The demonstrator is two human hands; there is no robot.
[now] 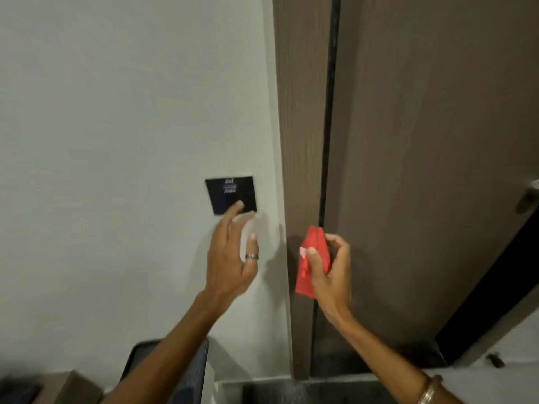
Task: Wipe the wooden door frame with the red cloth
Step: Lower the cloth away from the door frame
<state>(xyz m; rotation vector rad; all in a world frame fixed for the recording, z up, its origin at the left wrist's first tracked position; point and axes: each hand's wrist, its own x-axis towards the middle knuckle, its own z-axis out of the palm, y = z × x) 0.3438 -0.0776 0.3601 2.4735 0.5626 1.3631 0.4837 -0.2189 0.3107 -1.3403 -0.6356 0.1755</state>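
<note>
The right hand (331, 275) held a folded red cloth (312, 260) in a closed grip, thumb pressed across the near face and the fingers curled round the far edge. The cloth's long axis ran nearly upright, leaning a little to the right at the top, so that its upper end pointed up along the brown wooden door frame (303, 126) and its lower end hung below the thumb. It sat in front of the frame's right edge, overlapping the dark vertical gap (331, 112) between the frame and the brown door panel (437, 141); whether the cloth actually touched the wood could not be told, though a shadow lay on the frame just to its left. The frame itself ran as a tall strip from top to bottom, tilting slightly in this wide-angle view.

The left hand (233, 258) was open, holding nothing, its fingers spread and blurred, with a silver ring (251, 256) on one finger. Its fingertips reached up over the lower edge of a square black wall switch plate (230, 195) set in the pale grey wall (116, 112), left of the frame. A metal bangle (427, 392) circled the right wrist. At the far right edge a metal door handle (529, 196) showed in part.
</note>
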